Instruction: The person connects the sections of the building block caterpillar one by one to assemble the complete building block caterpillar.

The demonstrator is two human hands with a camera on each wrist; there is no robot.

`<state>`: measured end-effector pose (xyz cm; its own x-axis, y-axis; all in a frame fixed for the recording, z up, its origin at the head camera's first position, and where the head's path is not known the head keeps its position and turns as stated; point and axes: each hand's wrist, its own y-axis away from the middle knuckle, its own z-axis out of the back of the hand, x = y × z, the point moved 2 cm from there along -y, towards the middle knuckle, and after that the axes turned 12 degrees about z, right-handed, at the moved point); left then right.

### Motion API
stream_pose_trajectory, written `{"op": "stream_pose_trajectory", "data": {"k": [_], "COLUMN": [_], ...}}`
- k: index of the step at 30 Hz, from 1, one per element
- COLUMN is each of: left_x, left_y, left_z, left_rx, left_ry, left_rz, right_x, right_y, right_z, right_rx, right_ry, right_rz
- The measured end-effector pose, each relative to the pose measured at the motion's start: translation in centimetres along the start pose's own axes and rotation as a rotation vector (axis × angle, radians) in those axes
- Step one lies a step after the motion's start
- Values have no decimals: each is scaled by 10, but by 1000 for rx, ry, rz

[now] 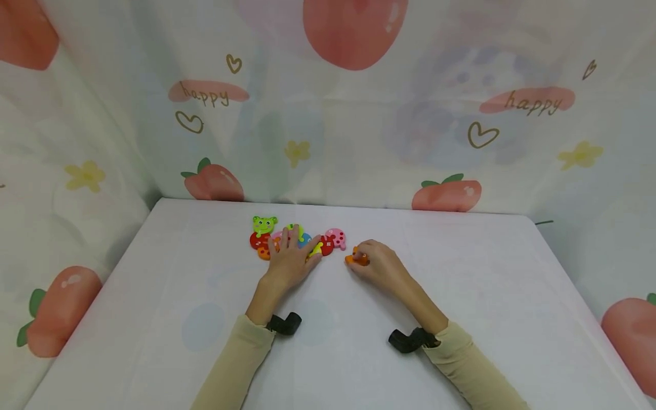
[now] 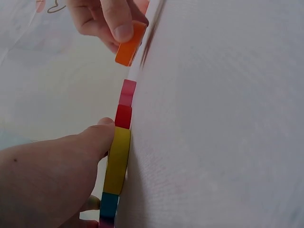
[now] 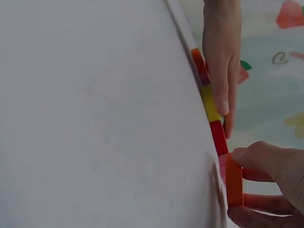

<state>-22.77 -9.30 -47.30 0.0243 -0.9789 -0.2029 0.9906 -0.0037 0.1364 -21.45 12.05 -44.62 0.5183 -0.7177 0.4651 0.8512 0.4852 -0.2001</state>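
Note:
A row of colourful caterpillar puzzle pieces lies on the white table, with a green smiling head piece [image 1: 264, 225] at its left and a pink spotted piece [image 1: 336, 238] at its right end. My left hand [image 1: 289, 265] rests over the middle of the row with its fingers spread, partly hiding several pieces. Its thumb lies by a yellow piece [image 2: 118, 160], beside a red piece [image 3: 218, 137]. To the right of the row, my right hand [image 1: 381, 266] pinches an orange puzzle piece [image 3: 234, 180] between thumb and fingers, a little apart from the pink end.
The white tabletop [image 1: 328, 353] stretches around the pieces to front and sides. Behind it hangs a curtain [image 1: 359, 125] printed with fruit, flowers and hearts. Black bands with camera mounts [image 1: 410, 340] sit on both wrists.

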Motion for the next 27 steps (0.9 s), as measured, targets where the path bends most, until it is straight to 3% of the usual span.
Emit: {"op": "stream_pose_trajectory", "data": {"k": [8,27], "left_x": [-2,-1], "left_y": [1,2], "left_z": [1,3], "left_rx": [-7,2], "left_ry": [-17,-1], "left_rz": [-11,-3], "right_x": [-1,6], "right_y": [-21,-34], "right_z": [-7,-12], "right_rx": [-32,-40], "right_ry": [9,87], "right_rz": [-7,9]}}
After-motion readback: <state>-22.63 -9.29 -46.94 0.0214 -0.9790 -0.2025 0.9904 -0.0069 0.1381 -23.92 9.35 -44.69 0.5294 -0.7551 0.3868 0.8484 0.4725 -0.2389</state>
